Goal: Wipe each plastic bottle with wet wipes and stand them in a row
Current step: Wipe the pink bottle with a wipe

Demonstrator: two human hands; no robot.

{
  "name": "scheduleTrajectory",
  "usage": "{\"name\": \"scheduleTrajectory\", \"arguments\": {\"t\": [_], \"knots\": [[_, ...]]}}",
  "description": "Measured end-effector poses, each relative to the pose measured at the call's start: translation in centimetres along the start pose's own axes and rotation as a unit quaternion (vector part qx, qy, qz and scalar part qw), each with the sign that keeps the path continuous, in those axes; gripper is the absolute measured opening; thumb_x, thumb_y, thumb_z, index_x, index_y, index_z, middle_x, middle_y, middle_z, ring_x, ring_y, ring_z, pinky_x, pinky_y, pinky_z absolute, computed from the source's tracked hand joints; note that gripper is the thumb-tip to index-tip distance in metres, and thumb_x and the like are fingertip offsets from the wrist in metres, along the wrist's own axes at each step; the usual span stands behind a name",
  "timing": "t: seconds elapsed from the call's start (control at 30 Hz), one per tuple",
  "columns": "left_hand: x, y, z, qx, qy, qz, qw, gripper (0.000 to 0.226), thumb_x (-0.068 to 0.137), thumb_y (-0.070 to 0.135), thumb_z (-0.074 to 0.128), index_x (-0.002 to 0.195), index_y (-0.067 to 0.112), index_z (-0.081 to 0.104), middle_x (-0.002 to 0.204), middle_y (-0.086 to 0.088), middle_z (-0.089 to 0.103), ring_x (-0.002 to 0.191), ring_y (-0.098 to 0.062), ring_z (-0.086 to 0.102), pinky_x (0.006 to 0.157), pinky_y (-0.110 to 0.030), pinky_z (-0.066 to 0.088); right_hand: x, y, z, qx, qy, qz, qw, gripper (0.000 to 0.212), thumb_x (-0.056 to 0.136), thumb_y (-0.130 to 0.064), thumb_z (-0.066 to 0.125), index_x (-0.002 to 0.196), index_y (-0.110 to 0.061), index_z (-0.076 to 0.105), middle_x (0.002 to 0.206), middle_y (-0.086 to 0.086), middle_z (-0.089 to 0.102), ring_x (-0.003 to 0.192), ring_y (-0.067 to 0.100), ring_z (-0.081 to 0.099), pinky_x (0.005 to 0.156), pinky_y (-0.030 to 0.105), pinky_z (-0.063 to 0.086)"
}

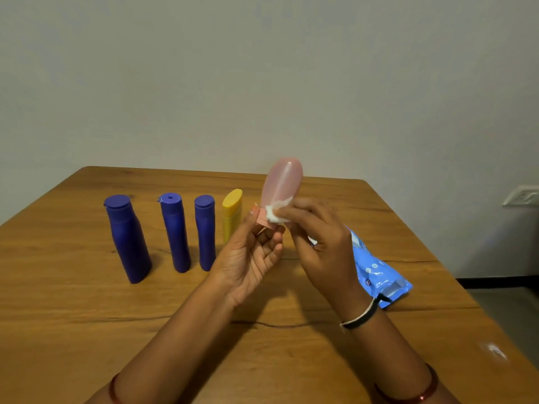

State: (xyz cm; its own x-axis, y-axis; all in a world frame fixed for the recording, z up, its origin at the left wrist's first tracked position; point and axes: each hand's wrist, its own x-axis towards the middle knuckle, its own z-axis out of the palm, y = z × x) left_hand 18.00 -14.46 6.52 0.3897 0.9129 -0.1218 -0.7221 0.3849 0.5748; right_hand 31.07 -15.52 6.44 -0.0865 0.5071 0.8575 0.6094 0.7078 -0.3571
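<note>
Head view, left to right: 3 tall blue plastic bottles (pixel 128 237) (pixel 175 231) (pixel 205 231) and 1 yellow plastic bottle (pixel 232 217) stand in a row on the wooden table (pixel 87 301). Above it, the left hand (pixel 248 255) pinches the cap end of a translucent pink plastic bottle (pixel 281 185), held cap-down, while the right hand (pixel 318 243) presses a bunched white wet wipe (pixel 277 212) against its lower body. A blue wipes packet (pixel 376 272) lies at right. That light pinch on a damp, smooth bottle could slip under rubbing.
</note>
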Motion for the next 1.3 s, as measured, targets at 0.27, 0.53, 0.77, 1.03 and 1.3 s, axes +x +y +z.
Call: {"name": "scheduleTrajectory", "arguments": {"t": [0.27, 0.53, 0.77, 1.03, 1.3], "knots": [[0.0, 0.0, 0.0, 0.06, 0.021, -0.009, 0.998, 0.035, 0.089, 0.034, 0.053, 0.099, 0.001, 0.06, 0.067, -0.009, 0.066, 0.052, -0.009, 0.064, 0.05, -0.018, 0.055, 3.4, 1.8, -1.8, -0.085, 0.066, 0.013, 0.994, 0.025, 0.082, 0.009, 0.06, 0.1, -0.005, 0.069, 0.094, 0.008, 0.062, 0.087, 0.022, 0.059, 0.073, 0.033, 0.048], [-0.1, -0.2, -0.1, 0.169, -0.011, 0.05, 0.984, 0.04, 0.075, 0.036, 0.061, 0.105, 0.01, 0.059, 0.078, -0.011, 0.069, 0.062, -0.011, 0.066, 0.057, -0.02, 0.057, 4.2, 1.8, -1.5, -0.104, 0.106, 0.025, 0.989, 0.028, 0.081, 0.007, 0.056, 0.104, -0.005, 0.068, 0.097, 0.009, 0.06, 0.091, 0.022, 0.059, 0.078, 0.032, 0.049], [0.2, -0.3, -0.6, 0.201, -0.017, 0.074, 0.977, 0.033, 0.076, 0.037, 0.061, 0.1, 0.014, 0.061, 0.079, -0.008, 0.069, 0.063, -0.01, 0.064, 0.06, -0.02, 0.055, 0.7, 0.3, -0.4, -0.024, 0.013, 0.036, 0.999, 0.035, 0.073, 0.016, 0.059, 0.099, -0.005, 0.071, 0.099, 0.007, 0.063, 0.097, 0.018, 0.058, 0.083, 0.02, 0.045], [0.0, -0.7, -0.6, 0.237, -0.016, 0.062, 0.969, 0.043, 0.076, 0.041, 0.06, 0.108, 0.013, 0.061, 0.084, -0.008, 0.07, 0.065, -0.009, 0.062, 0.061, -0.02, 0.055, 1.1, 1.5, -3.6, -0.006, -0.11, 0.03, 0.993, 0.027, 0.077, 0.003, 0.06, 0.098, -0.009, 0.071, 0.1, 0.002, 0.065, 0.096, 0.015, 0.062, 0.079, 0.028, 0.05], [0.1, -0.9, -0.9, 0.215, -0.071, 0.022, 0.974, 0.034, 0.086, 0.029, 0.064, 0.117, 0.015, 0.061, 0.096, -0.005, 0.073, 0.081, -0.011, 0.068, 0.072, -0.023, 0.057, 1.1, 0.8, -3.2, 0.055, -0.101, 0.045, 0.992, 0.031, 0.071, 0.013, 0.058, 0.09, -0.007, 0.072, 0.095, 0.0, 0.064, 0.092, 0.011, 0.062, 0.078, 0.023, 0.049]]}}
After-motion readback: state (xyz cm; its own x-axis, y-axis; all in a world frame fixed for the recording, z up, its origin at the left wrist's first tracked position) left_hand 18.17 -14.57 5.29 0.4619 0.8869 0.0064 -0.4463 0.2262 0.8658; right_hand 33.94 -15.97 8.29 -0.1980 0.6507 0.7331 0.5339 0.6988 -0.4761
